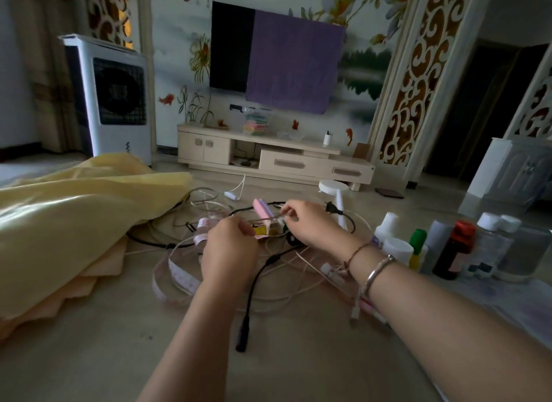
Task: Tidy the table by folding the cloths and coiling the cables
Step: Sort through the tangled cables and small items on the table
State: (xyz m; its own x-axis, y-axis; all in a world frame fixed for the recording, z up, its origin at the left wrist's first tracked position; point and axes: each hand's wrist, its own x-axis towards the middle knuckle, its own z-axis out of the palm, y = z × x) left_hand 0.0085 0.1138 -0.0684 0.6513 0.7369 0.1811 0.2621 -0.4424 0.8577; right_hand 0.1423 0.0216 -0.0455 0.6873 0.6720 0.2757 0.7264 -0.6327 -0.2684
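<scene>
A tangle of white cables (286,285) and a black cable (254,294) lies in the middle of the table (119,356), with a pink measuring tape (179,274) looped through it. My left hand (228,249) and my right hand (310,225) hover over the tangle and pinch a thin strand of cable (264,219) stretched between them. A black plug (331,208) lies just behind my right hand. A yellow satin cloth (74,222) is heaped at the left over a peach cloth (89,270).
Several bottles (448,246) stand in a group at the right. A pink block (263,208) and small objects sit in the tangle. Beyond the table are a white stool (334,189), a TV cabinet (268,159) and an air cooler (110,96).
</scene>
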